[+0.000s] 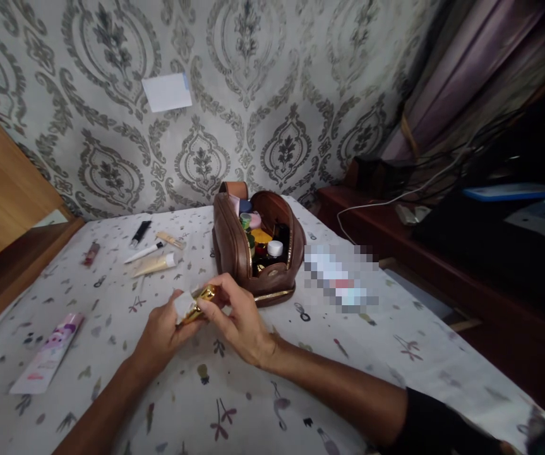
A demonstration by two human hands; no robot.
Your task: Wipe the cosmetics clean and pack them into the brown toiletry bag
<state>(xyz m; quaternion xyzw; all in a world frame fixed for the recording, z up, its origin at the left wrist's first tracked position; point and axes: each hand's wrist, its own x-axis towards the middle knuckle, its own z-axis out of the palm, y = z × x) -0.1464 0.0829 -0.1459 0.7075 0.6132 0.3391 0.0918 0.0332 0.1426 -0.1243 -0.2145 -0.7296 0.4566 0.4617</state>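
Both hands meet in front of the bag around a small shiny gold container, whose exact kind I cannot make out. My left hand is closed round its lower end, together with a crumpled white piece that looks like tissue. The thumb and fingers of my right hand pinch the gold container's upper end. Just behind them stands a brown leather toiletry bag, unzipped on top. Inside it are several cosmetics, including a jar with a white lid and a yellow-orange round item.
On the patterned white sheet lie a cream tube, a white pen-like tube, a black-capped tube, a beige tube, a small reddish tube and a pink-purple tube. A blurred-out packet lies right of the bag.
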